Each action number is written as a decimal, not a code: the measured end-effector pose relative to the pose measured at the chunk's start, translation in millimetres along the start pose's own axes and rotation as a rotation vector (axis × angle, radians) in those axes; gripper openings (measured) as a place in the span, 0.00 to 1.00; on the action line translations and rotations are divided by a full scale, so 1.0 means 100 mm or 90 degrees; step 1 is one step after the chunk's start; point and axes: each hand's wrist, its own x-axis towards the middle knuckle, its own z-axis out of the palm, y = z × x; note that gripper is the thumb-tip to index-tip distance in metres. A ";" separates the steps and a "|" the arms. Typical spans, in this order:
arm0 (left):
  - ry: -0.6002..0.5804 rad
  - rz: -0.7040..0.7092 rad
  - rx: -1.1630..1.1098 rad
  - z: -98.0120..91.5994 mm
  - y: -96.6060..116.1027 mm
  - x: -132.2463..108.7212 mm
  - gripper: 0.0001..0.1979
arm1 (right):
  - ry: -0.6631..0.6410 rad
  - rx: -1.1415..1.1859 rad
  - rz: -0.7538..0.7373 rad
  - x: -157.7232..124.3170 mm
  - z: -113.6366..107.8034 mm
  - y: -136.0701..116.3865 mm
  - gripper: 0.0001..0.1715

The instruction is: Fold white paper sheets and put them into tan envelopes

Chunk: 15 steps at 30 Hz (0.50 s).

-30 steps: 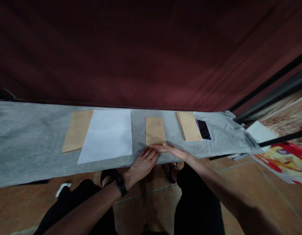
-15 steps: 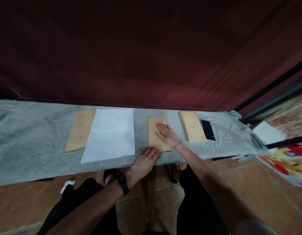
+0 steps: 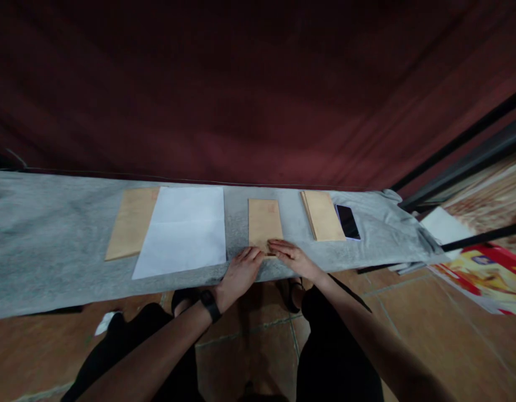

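A tan paper envelope [image 3: 264, 219] lies lengthwise before me on the grey cloth, a small reddish printed mark near its far end. At its near left corner my left hand [image 3: 243, 273], wearing a dark wristwatch, is closed on the edge. My right hand [image 3: 294, 259] holds the near right part, its fingers pressed together and pointing left across the envelope. Between the fingertips a thin strip of the near edge shows. Both thumbs are mostly hidden.
White paper sheets [image 3: 184, 231] partly cover another tan envelope [image 3: 130, 226] on the left. To the right lie a stack of envelopes [image 3: 324, 218] and a phone [image 3: 348, 222]. A dark red curtain [image 3: 258, 111] hangs behind; a colourful box [image 3: 487, 273] is at lower right.
My right hand has moved from the middle of the envelope down to its near edge, uncovering the printed mark. The left hand stays at the near left corner.
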 end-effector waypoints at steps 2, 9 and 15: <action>0.015 -0.010 -0.003 0.01 -0.01 0.01 0.16 | 0.056 0.007 0.006 -0.07 0.06 0.00 0.26; -0.001 -0.015 0.036 -0.05 0.02 0.03 0.17 | 0.101 -0.182 0.026 -0.34 0.34 -0.22 0.28; -0.024 0.026 0.117 0.06 0.04 -0.05 0.22 | 0.020 -0.290 0.027 -0.52 0.59 -0.35 0.35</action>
